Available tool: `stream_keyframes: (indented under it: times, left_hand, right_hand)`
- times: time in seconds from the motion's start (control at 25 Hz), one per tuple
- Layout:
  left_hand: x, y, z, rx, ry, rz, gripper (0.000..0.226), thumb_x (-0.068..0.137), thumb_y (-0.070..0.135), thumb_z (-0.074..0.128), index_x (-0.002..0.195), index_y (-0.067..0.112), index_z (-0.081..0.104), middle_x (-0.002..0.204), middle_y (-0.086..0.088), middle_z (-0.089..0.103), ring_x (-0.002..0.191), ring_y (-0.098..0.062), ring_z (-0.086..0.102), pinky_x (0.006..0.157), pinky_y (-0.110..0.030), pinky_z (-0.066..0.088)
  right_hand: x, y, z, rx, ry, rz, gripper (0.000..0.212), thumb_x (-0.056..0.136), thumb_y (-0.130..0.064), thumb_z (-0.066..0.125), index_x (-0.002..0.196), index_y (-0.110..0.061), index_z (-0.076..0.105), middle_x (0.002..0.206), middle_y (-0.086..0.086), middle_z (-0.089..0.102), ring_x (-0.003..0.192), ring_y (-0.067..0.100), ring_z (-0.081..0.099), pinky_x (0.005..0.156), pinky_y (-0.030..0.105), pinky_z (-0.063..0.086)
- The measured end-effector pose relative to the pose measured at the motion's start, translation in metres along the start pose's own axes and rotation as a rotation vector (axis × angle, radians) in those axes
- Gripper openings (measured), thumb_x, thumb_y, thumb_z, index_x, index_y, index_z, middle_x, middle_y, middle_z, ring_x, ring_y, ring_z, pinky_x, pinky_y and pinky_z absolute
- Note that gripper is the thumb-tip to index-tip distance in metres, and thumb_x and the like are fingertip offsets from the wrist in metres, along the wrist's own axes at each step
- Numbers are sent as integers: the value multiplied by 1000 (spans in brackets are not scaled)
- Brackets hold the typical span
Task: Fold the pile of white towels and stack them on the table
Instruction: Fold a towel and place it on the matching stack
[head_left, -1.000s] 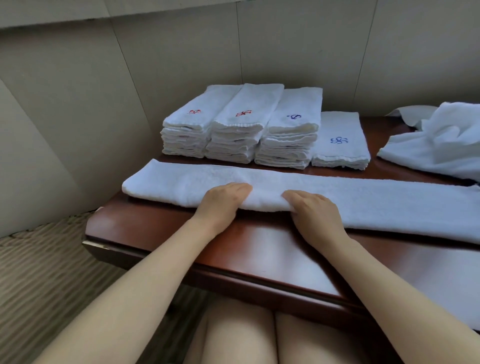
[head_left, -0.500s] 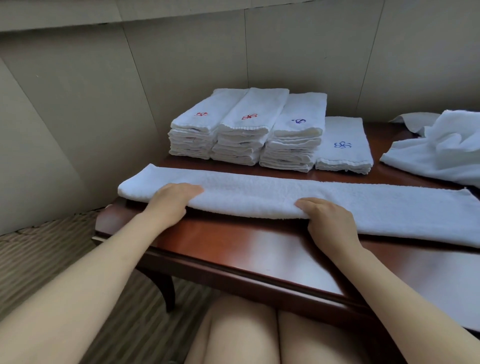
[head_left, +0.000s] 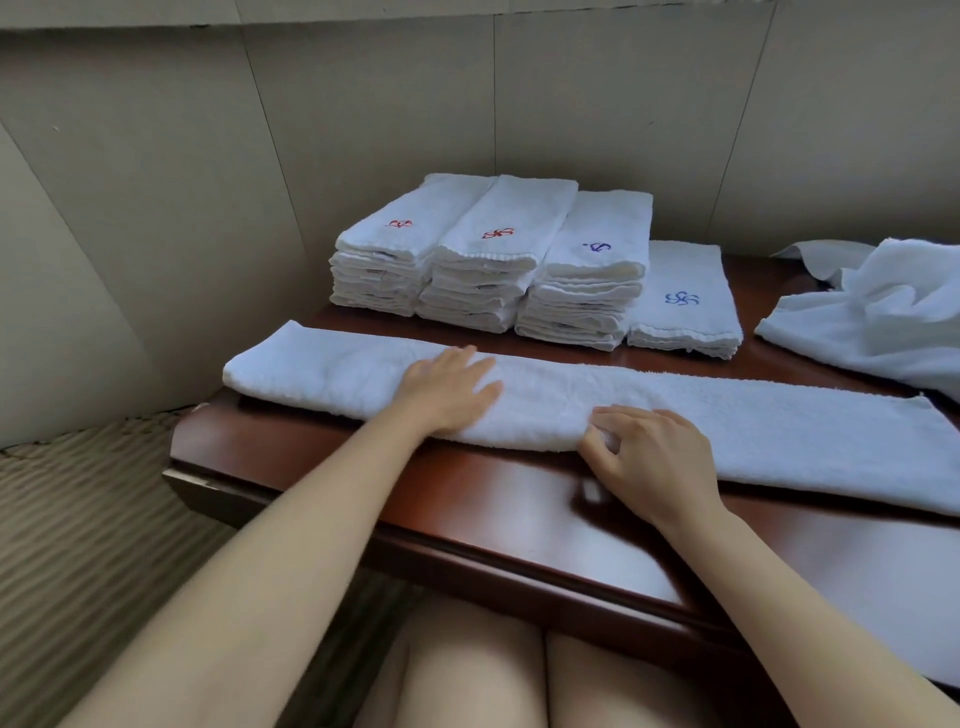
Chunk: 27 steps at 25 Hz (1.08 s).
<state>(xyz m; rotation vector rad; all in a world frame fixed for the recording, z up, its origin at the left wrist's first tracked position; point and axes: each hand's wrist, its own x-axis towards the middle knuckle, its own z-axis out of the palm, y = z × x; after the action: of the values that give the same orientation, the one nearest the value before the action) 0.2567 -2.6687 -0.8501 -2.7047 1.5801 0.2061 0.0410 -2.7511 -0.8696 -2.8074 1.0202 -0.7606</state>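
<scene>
Left hand (head_left: 447, 389) lies flat on the long towel (head_left: 727, 426); right hand (head_left: 649, 457) pinches its near edge; stacks (head_left: 488, 260) at twelve o'clock.

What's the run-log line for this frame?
phase: folding | left hand: flat on long folded white towel strip | right hand: pinching strip's near edge | folded white towel stacks: four, behind

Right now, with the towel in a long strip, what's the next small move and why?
Probably fold the strip's left end over toward the middle. The long towel lies flat along the table, the left hand presses it flat, and the right hand pinches its near edge at about mid-length. The folded stacks are much shorter.
</scene>
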Motion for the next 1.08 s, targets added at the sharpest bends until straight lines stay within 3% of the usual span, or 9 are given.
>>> stream_keyframes:
  times: [0.16, 0.24, 0.32, 0.4, 0.48, 0.64, 0.8, 0.92, 1.08]
  left_hand:
    - [0, -67, -4, 37, -37, -193, 57, 98, 53, 15, 152, 33, 7, 161, 2, 1, 147, -14, 0, 117, -43, 7]
    - [3, -69, -2, 37, -35, -200, 58, 99, 51, 14, 152, 31, 5, 161, 0, -1, 147, -16, -1, 117, -44, 6]
    - [5, -64, 0, 4, -1, -194, 58, 99, 50, 14, 152, 30, 6, 161, -1, 0, 147, -17, -1, 117, -44, 7]
    - [4, -64, 3, -32, 63, -171, 56, 100, 46, 16, 152, 28, 10, 161, -1, 5, 147, -16, 4, 116, -43, 8]
    - [0, -80, 3, -59, 132, -223, 54, 100, 42, 19, 151, 24, 16, 160, 0, 12, 146, -15, 10, 115, -40, 13]
    - [-24, -160, 0, -104, 246, -676, 55, 96, 47, 28, 141, 19, 38, 146, -8, 39, 135, -27, 34, 108, -41, 26]
    - [-50, -199, 1, -527, 324, -922, 62, 91, 51, 40, 133, 5, 46, 132, -16, 52, 120, -36, 48, 104, -43, 37]
    - [-52, -195, -6, -592, 424, -921, 64, 87, 51, 52, 129, 1, 48, 132, -19, 49, 122, -38, 46, 101, -43, 40]
    - [-56, -180, -21, -642, 444, -923, 70, 88, 45, 58, 130, -5, 33, 124, -17, 50, 101, -34, 58, 91, -40, 50]
  right_hand:
    - [4, -11, 0, 29, 5, 86, 41, 86, -28, 36, 47, -18, 29, 51, -4, 45, 57, 19, 40, 95, 35, 38]
    - [16, -33, 4, 21, 16, 57, 38, 88, -19, 41, 51, -18, 41, 62, 0, 57, 69, 23, 53, 109, 41, 28]
    - [38, -68, 13, 52, -20, -96, 25, 92, -17, 42, 86, -15, 67, 101, 2, 69, 110, 21, 57, 111, 41, 20]
    - [66, -98, 30, 86, -157, -213, 35, 99, -24, 36, 129, -20, 55, 138, -4, 51, 139, 13, 31, 114, 42, 13]
    - [89, -111, 51, 48, -339, -180, 45, 100, -41, 28, 143, -29, 35, 152, -3, 30, 144, 14, 17, 114, 48, 9]
    - [97, -104, 76, -12, -495, -60, 61, 93, -63, 20, 148, -38, 17, 157, 1, 16, 145, 18, 12, 114, 50, 6]
    - [97, -106, 73, -10, -501, -48, 62, 92, -64, 19, 149, -39, 14, 159, 1, 10, 146, 17, 6, 116, 49, 4]
    - [91, -108, 73, 65, -316, -49, 62, 93, -60, 28, 149, -32, 21, 158, 6, 15, 146, 19, 11, 115, 49, 8]
    - [75, -113, 64, 232, 214, -219, 49, 88, -36, 35, 122, -10, 59, 127, 10, 57, 118, 28, 54, 98, 51, 40]
